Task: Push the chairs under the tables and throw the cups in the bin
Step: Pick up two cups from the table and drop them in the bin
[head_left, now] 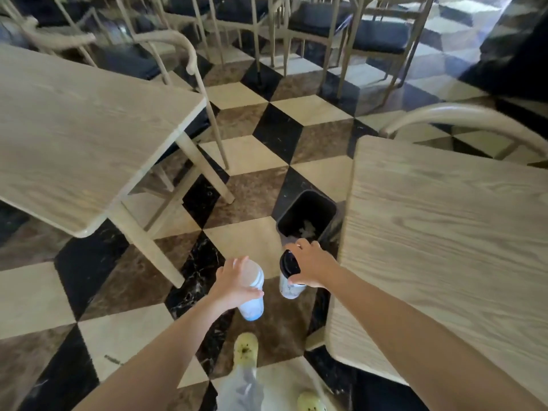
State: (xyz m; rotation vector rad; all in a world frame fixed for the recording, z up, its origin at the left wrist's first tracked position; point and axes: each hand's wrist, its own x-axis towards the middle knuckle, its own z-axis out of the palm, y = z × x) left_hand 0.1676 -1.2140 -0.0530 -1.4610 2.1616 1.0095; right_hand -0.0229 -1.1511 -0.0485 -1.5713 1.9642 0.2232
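Landmark: small black rectangular plastic bin [308, 216] on the checkered black, cream & brown marble floor [308, 109], w/ some pale crumpled trash inside.

Left hand [234, 284] has its grip clamped from above on a clear plastic cup w/ domed clear lid [252, 295], held in the air on the near-left side of the bin, well short of its opening. Right hand [311, 266] has its grip clamped round the top of a white paper cup w/ black lid [289, 277], tilted, just at the bin's near edge, not yet over the opening. The two cups are near each other, not touching.

Pale wood-grain worktop [444, 247] stands right beside the bin on its right; the bin sits tight against that side. A curved pale wooden chair back [462, 118] shows beyond that worktop's far edge. A second pale wood worktop [77, 123] is to the bin's far left, well apart, w/ a pale-framed chair w/ dark cushion [166, 54] at its far side. More such chairs stand further back, blurred.

Near the bottom, yellow-green shoes [245, 347] & a grey trouser leg [241, 387].
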